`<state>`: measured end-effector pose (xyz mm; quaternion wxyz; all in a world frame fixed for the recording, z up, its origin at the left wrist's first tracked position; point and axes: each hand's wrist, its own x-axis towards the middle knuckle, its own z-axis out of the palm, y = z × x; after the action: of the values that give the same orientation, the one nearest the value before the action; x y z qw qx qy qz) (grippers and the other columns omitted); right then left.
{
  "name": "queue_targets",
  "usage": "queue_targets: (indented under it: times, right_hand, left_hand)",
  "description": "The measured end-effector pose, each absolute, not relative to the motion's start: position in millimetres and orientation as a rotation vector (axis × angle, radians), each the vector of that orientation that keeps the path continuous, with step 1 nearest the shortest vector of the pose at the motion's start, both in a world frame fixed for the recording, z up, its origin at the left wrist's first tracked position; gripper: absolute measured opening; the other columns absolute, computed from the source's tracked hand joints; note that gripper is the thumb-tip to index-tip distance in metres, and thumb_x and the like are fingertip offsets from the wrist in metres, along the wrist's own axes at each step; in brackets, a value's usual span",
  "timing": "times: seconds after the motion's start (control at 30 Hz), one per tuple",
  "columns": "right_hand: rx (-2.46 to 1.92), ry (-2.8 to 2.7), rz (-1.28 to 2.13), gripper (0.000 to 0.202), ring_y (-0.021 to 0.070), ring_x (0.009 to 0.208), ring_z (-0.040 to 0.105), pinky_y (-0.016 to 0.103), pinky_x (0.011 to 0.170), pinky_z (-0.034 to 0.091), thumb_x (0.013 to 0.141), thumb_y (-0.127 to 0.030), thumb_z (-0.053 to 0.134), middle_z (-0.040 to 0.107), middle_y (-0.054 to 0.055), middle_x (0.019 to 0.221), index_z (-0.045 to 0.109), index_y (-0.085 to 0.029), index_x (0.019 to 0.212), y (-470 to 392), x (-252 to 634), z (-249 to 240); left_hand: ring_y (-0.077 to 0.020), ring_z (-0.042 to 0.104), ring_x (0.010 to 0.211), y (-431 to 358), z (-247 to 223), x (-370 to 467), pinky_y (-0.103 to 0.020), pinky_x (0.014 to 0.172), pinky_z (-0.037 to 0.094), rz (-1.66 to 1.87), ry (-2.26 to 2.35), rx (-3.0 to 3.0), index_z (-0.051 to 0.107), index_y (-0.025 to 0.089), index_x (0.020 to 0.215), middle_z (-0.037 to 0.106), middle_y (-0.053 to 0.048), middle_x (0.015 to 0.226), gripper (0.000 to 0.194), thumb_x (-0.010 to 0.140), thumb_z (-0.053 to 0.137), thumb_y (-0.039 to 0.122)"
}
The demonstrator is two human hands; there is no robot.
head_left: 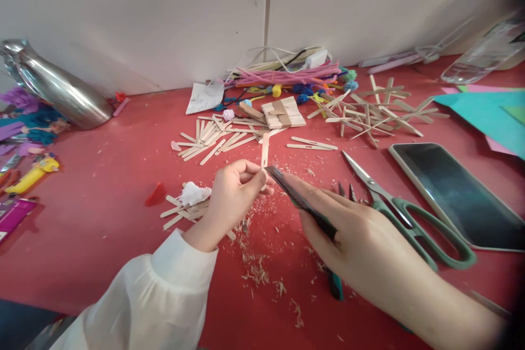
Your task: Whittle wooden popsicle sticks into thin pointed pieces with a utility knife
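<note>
Between the thumb and fingers of my left hand [240,188] a wooden craft stick [265,150] stands upright, a small slot cut in it. My right hand [348,229] is closed around a dark utility knife [301,199]. The knife's tip is at the stick, close to the left fingertips; whether it touches cannot be made out. Wood shavings [258,273] lie scattered on the red table [135,295] below. Two slotted sticks [311,145] rest just beyond my hands. Under my right hand, a tool with dark pointed tips and a green handle end [335,284] is partly hidden.
Green-handled scissors [394,205] and a phone [455,191] lie at right. Loose sticks [213,136], a banded stick bundle [284,112] and pink pipe cleaners [283,76] are behind. A steel jug [61,87] stands far left; white crumpled material [194,193] sits on sticks nearer.
</note>
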<state>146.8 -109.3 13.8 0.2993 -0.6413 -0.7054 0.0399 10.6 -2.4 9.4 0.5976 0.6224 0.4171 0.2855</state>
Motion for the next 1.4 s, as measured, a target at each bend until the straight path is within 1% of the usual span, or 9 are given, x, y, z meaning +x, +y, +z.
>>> queue_targets:
  times: [0.23,0.33,0.57,0.63,0.73,0.9,1.1,1.23,1.4]
  right_hand:
    - [-1.714,-1.901,-0.073,0.049,0.0125,0.044,0.058,0.023,0.039,0.045,0.079,-0.011,0.040,0.065,0.004,0.071,0.052,-0.010,0.126,-107.4,143.6,9.5]
    - [-1.721,-1.911,-0.081,0.049,0.0137,0.044,0.057,0.024,0.040,0.045,0.078,-0.011,0.038,0.064,0.004,0.067,0.051,-0.009,0.126,-108.7,142.6,11.7]
    - [-1.762,-1.792,0.324,0.053,0.0067,0.038,0.049,0.018,0.039,0.042,0.079,-0.011,0.041,0.068,-0.002,0.073,0.045,-0.022,0.131,-110.1,145.3,16.1]
    - [-1.770,-1.847,0.139,0.050,0.0085,0.039,0.050,0.020,0.039,0.042,0.080,-0.012,0.039,0.067,0.001,0.073,0.048,-0.016,0.128,-109.7,143.5,12.3]
    - [-1.820,-1.998,-0.293,0.047,0.0119,0.036,0.051,0.024,0.033,0.034,0.080,-0.010,0.036,0.064,0.003,0.067,0.052,-0.008,0.124,-111.0,139.7,7.8]
    - [-1.871,-2.123,-0.528,0.049,0.0109,0.033,0.049,0.026,0.030,0.027,0.076,-0.006,0.039,0.062,0.000,0.067,0.053,-0.010,0.123,-114.8,140.1,11.7]
    - [-1.848,-2.114,-0.503,0.048,0.0113,0.032,0.049,0.027,0.030,0.024,0.078,-0.009,0.041,0.061,-0.003,0.061,0.055,-0.015,0.122,-113.7,148.9,15.9]
    - [-1.840,-2.135,-0.405,0.047,0.0117,0.034,0.051,0.027,0.033,0.025,0.078,-0.011,0.041,0.063,-0.003,0.062,0.055,-0.017,0.123,-113.4,154.1,14.1]
    - [-1.860,-2.134,-0.268,0.049,0.0117,0.036,0.053,0.026,0.035,0.029,0.077,-0.013,0.041,0.065,-0.003,0.064,0.054,-0.020,0.124,-113.3,160.2,13.1]
  left_hand:
    - [-0.0137,0.065,0.063,-4.7,8.9,9.0,-0.026,0.065,0.053,0.662,0.933,1.507,0.055,0.014,0.074,0.067,-0.005,0.068,0.016,0.080,0.056,0.028]
    - [-0.0130,0.063,0.062,-8.0,6.7,7.9,-0.025,0.062,0.050,0.703,0.988,1.724,0.057,0.015,0.078,0.067,-0.003,0.068,0.014,0.082,0.053,0.029]
    - [-0.0109,0.053,0.048,-10.2,6.0,8.2,-0.021,0.047,0.036,0.726,1.110,2.282,0.056,0.017,0.073,0.063,-0.001,0.058,0.014,0.082,0.048,0.022]
    - [-0.0111,0.054,0.049,-9.0,6.7,9.0,-0.021,0.047,0.037,0.718,1.110,2.259,0.057,0.018,0.072,0.063,0.000,0.058,0.014,0.082,0.048,0.022]
    - [-0.0125,0.057,0.051,-6.6,6.3,9.3,-0.021,0.048,0.039,0.674,1.092,2.158,0.056,0.018,0.072,0.062,-0.001,0.057,0.015,0.082,0.048,0.024]
    - [-0.0140,0.060,0.055,-3.8,3.0,8.3,-0.023,0.051,0.043,0.637,1.035,2.063,0.056,0.018,0.073,0.065,-0.003,0.062,0.016,0.083,0.049,0.028]
    - [-0.0132,0.059,0.055,-2.2,4.6,6.6,-0.023,0.052,0.042,0.607,0.989,2.035,0.056,0.018,0.070,0.066,-0.002,0.063,0.015,0.081,0.049,0.025]
    - [-0.0110,0.052,0.046,-0.9,8.6,4.9,-0.022,0.046,0.036,0.489,1.015,2.090,0.057,0.018,0.068,0.064,-0.001,0.060,0.016,0.080,0.049,0.024]
    - [-0.0104,0.048,0.043,1.1,11.0,2.5,-0.022,0.045,0.032,0.460,1.028,2.278,0.056,0.019,0.066,0.057,0.001,0.052,0.017,0.080,0.048,0.021]
